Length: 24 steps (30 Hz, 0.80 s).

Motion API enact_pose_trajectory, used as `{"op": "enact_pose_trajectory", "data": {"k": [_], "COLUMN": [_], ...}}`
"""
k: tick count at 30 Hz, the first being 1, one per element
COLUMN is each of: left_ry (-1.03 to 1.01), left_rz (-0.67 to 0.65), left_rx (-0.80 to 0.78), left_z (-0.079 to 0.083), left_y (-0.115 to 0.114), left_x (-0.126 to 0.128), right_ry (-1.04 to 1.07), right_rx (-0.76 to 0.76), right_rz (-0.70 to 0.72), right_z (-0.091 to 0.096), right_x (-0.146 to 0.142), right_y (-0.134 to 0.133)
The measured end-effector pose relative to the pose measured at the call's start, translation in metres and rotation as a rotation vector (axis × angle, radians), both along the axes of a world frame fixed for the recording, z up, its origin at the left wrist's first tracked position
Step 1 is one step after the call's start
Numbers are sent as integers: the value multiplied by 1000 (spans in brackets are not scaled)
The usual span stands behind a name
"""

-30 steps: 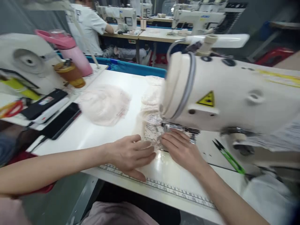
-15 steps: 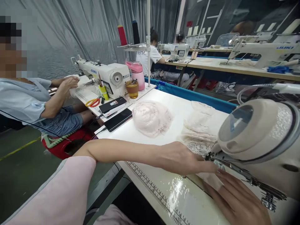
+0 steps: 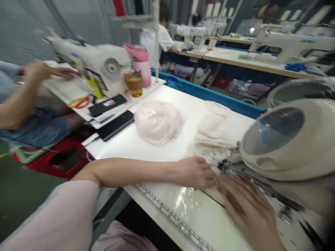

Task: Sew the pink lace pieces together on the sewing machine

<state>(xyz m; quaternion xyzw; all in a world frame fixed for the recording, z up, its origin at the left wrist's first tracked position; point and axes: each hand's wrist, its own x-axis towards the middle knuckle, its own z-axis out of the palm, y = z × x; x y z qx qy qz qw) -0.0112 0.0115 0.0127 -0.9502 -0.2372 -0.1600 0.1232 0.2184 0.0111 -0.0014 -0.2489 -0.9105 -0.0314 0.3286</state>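
My left hand (image 3: 196,173) reaches across the machine bed with its fingers curled closed at the near edge of a pale pink lace fabric (image 3: 213,134). The fabric lies bunched by the needle area and spreads away behind it. My right hand (image 3: 248,205) lies flat with fingers stretched forward and together, its tips touching the fabric edge beside my left fingers. Close by on the right is the rounded head of a sewing machine (image 3: 311,139); its presser foot area (image 3: 227,168) is just beyond both hands. The fingertips are partly hidden and blurred.
A pale pink moulded lace cup (image 3: 158,122) rests on the white table. To its left are a black phone (image 3: 116,125), scissors (image 3: 80,102), a tea cup (image 3: 134,83) and a pink bottle (image 3: 142,66). A co-worker's hands (image 3: 39,75) are at another machine. Dark snips (image 3: 311,233) lie lower right.
The view has turned and shifted, so the table things sit further left and higher. My left fingers, stretched before, have curled in; both hands remain together near the presser foot.
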Motion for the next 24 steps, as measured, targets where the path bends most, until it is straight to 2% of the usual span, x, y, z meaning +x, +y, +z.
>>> {"op": "enact_pose_trajectory", "data": {"k": [2, 6, 10, 14, 16, 21, 24], "left_ry": [-35, -89, -63, -86, -112, -143, -120], "left_rz": [4, -5, -12, 66, 78, 66, 53], "left_rx": [2, 29, 129, 248, 217, -2, -48], "left_z": [-3, -8, -7, -4, -5, -13, -16], "left_y": [-2, 1, 1, -4, -4, 1, 2], "left_x": [0, -3, -2, 1, 2, 3, 2], "right_ry": [-48, -154, -155, -149, -139, -150, -141], "right_rx": [-53, -117, -27, 5, -2, -18, 0], "right_rz": [-117, -206, -142, -130, -125, -132, -109], "right_z": [5, 3, 1, 5, 6, 7, 8], "right_x": [-3, -1, 2, -2, -4, -5, -5], "right_y": [-3, -7, -12, -13, -13, -12, -11]}}
